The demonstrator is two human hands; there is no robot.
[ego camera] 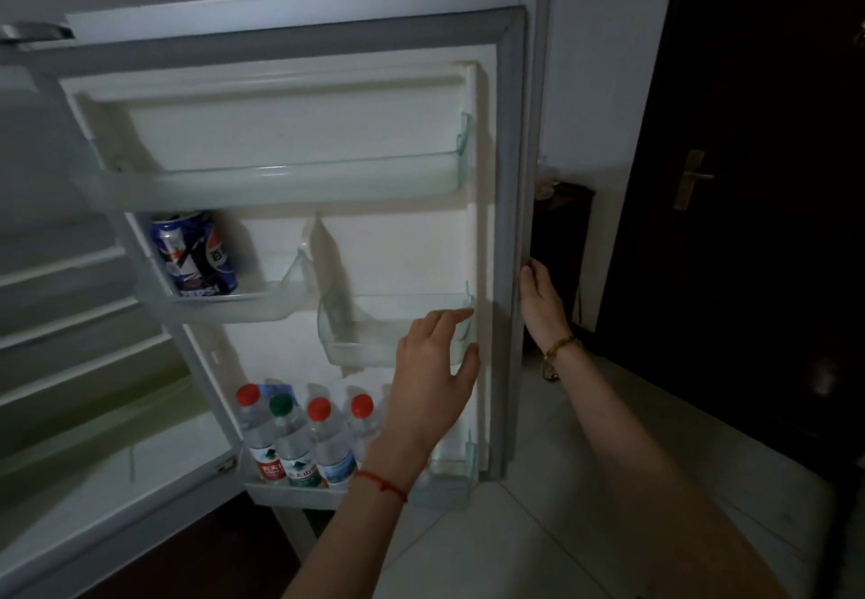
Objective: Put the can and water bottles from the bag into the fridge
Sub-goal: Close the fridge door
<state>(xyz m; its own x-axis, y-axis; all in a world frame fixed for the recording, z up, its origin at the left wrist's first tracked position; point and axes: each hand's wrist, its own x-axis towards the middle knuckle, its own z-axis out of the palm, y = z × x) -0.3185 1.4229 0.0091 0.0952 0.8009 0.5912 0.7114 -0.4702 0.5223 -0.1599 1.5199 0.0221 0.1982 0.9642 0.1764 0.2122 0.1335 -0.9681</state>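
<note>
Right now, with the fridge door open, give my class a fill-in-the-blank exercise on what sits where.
1. The Pepsi can stands in the small door bin on the ____ side.
2. Among the water bottles in the bottom shelf, one cap is ____ while the others are red.
3. The right hand rests on the outer ____ of the fridge door.
4. The left hand holds ____.

Missing words: left; green; edge; nothing

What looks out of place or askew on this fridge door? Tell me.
Nothing looks spilled or damaged. The can stands upright in its small bin, and the bottles stand upright, capped, in the bottom shelf. Only the two middle bins sit at different heights.
</note>
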